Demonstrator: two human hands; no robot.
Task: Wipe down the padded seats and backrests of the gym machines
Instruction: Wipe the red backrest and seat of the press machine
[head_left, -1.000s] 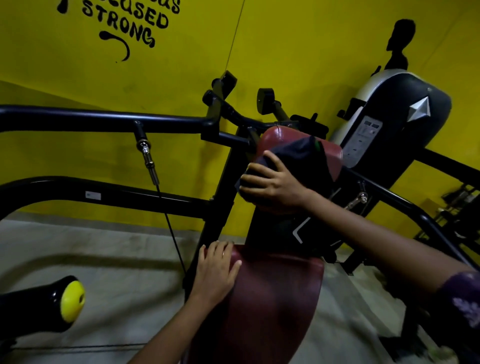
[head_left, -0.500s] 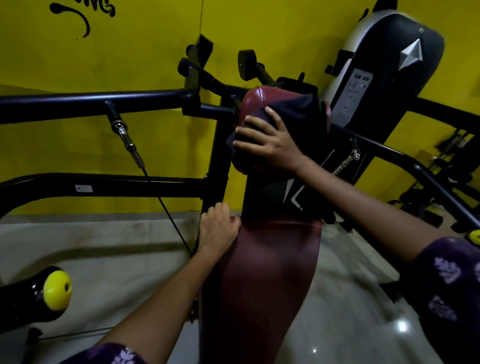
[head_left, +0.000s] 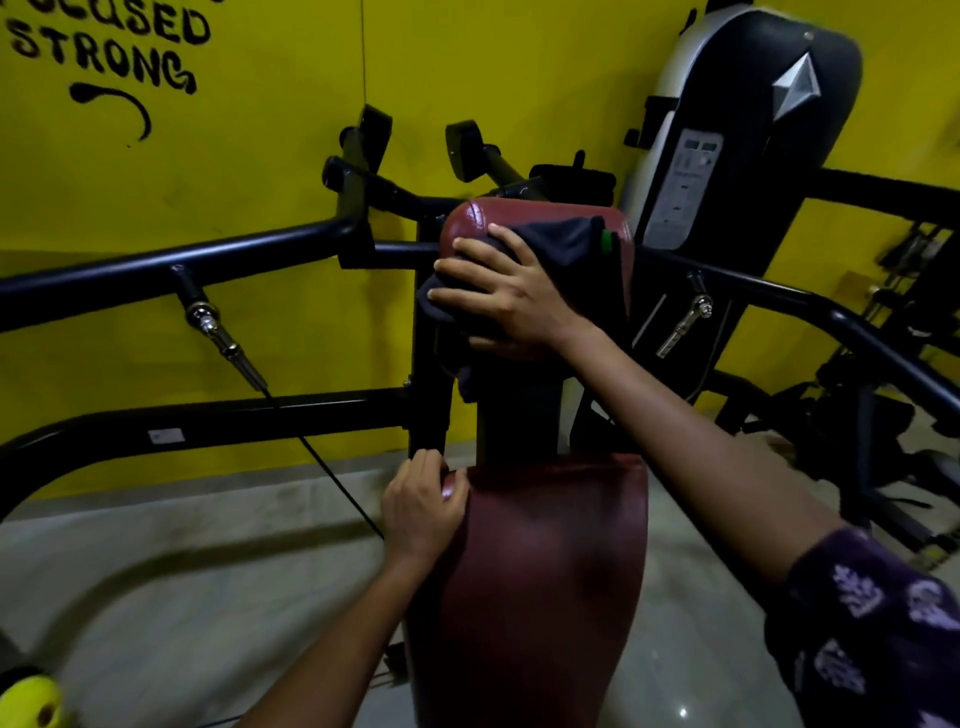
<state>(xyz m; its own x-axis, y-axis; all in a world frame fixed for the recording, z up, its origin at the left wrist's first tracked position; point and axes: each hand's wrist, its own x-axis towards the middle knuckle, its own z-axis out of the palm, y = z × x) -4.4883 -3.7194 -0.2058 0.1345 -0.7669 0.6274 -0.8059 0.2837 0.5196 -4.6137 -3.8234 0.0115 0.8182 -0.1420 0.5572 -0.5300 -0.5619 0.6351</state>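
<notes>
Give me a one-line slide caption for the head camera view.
Right hand presses a dark cloth on the maroon upper pad; left hand rests on the seat pad edge.

A grey polished floor carries the black-framed gym machine, which stands against the yellow wall. More dark equipment stands on the floor at the right, too dim to identify.
</notes>
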